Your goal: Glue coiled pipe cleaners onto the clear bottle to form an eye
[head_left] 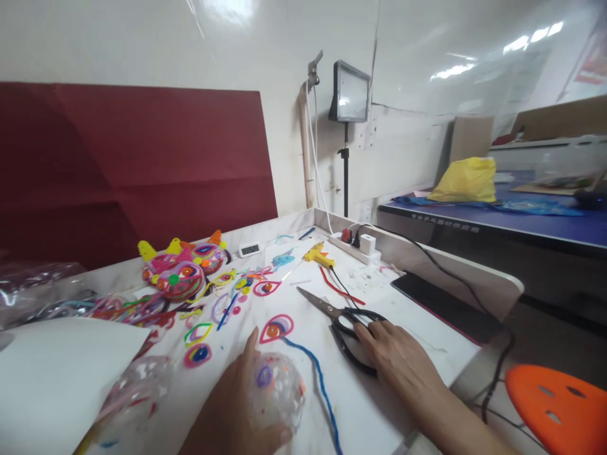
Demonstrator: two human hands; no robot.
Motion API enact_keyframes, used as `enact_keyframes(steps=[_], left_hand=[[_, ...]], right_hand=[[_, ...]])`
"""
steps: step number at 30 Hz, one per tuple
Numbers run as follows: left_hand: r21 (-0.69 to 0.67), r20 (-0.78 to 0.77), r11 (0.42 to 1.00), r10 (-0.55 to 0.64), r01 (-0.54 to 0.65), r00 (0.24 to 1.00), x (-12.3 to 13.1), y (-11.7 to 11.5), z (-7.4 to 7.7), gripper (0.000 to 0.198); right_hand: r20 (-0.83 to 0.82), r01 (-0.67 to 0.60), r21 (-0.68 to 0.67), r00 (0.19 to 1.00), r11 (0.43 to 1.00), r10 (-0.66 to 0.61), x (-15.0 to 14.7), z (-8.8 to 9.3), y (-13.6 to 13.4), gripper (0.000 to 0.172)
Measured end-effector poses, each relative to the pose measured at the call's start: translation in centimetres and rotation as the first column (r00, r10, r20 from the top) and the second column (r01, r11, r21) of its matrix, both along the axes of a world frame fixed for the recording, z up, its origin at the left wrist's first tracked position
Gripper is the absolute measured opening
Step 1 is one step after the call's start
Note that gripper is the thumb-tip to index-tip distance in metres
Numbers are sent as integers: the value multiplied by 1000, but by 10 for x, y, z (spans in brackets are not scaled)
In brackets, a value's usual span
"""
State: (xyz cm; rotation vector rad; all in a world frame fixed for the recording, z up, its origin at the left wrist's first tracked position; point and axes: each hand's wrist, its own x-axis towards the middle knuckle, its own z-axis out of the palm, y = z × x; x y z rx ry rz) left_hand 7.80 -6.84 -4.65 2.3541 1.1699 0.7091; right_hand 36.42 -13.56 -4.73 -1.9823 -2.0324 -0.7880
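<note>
My left hand (232,398) is closed around a clear round plastic container (277,395) with coloured bits in or behind it. My right hand (398,354) has its fingers curled on the black handles of a pair of scissors (339,313), which lie on the white table with their blades pointing to the far left. Between my hands runs a blue pipe cleaner (322,385), its far end at a pink eye-shaped piece (277,328). To the left lies a blue-centred pink oval (197,355), beside a green and yellow loop (198,333).
Decorated animal masks (183,272) lie at the back left, near loose pipe cleaners. A yellow glue gun (318,254) rests near a white power strip (360,246). A dark phone (446,306) lies at the right edge; an orange stool (559,404) stands beyond it.
</note>
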Motion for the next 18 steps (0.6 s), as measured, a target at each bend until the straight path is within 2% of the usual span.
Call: enact_keyframes(steps=[4, 11, 18], left_hand=[[-39, 13, 999, 7, -7, 1000, 4, -1, 5, 127], [-111, 34, 993, -39, 43, 999, -3, -1, 6, 121], [-113, 13, 993, -22, 23, 1000, -1, -3, 10, 127]], right_hand=[[-34, 3, 26, 999, 1000, -2, -4, -8, 2, 29], [-148, -21, 150, 988, 988, 44, -3, -31, -5, 39], [-247, -50, 261, 962, 964, 117, -2, -39, -6, 21]])
